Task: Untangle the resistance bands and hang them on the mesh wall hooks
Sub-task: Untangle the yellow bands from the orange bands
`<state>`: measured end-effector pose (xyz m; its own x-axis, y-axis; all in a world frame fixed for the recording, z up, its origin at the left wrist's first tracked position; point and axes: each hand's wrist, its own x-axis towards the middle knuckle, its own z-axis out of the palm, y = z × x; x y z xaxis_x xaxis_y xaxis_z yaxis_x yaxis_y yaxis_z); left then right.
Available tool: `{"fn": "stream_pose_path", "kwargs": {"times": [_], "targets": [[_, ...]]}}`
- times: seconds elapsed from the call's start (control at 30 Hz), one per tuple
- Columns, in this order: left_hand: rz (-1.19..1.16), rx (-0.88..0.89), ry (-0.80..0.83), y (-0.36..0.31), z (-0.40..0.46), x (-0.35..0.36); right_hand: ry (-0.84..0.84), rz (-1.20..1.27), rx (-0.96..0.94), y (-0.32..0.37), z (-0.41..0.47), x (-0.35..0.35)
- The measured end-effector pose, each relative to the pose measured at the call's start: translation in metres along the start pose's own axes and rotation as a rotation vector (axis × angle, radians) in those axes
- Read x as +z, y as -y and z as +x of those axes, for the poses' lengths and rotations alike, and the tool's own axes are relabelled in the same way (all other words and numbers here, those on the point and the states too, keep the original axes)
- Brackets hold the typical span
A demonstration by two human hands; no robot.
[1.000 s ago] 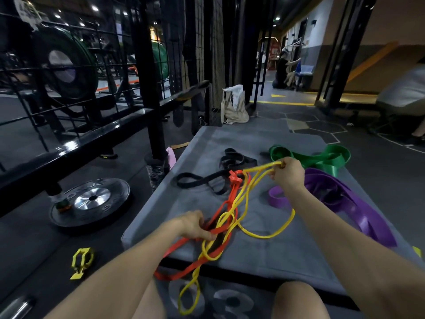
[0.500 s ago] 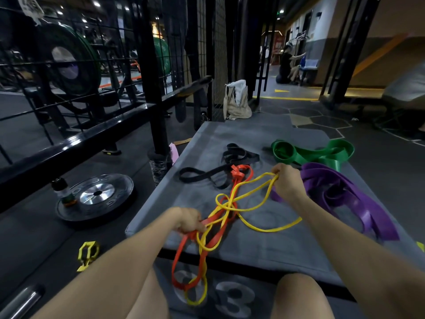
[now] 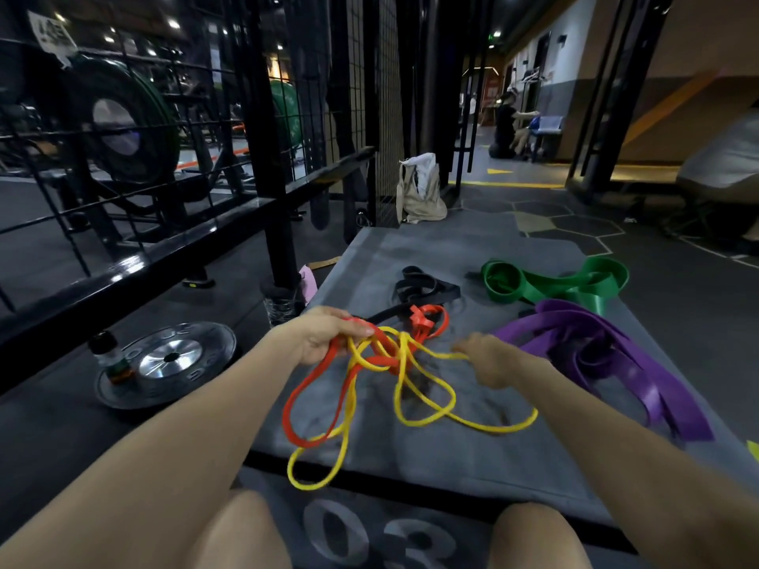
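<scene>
Risk: left hand grips the orange band right at the knot with the yellow band, so pulling outward from there likely cinches the crossing tighter instead of freeing a loop, and a slipped strand could snap back. Left hand sits palm-down, fingers curled around the orange strand above the grey mat; right hand is motion-blurred, appears to pinch a yellow strand just right of the knot. Black band, green band, purple band lie loose further back and right; nothing hung yet.

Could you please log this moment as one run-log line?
left hand: grips orange band | right hand: pinches yellow band | bands: tangled on mat | hung: none
</scene>
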<state>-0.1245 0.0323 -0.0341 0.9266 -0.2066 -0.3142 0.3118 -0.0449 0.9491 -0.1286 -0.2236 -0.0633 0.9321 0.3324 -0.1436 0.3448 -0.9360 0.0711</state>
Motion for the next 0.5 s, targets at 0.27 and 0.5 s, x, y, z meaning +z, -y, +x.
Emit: {"fn": "stream_pose_path", "kwargs": {"times": [0.27, 0.5], "targets": [[-0.145, 0.059, 0.029, -0.021, 0.001, 0.014, -0.247, 0.758, -0.257, 0.065, -0.001, -0.046], [-0.178, 0.144, 0.152, -0.043, -0.008, 0.014, -0.392, 0.830, -0.109, 0.079, 0.011, -0.050]]}}
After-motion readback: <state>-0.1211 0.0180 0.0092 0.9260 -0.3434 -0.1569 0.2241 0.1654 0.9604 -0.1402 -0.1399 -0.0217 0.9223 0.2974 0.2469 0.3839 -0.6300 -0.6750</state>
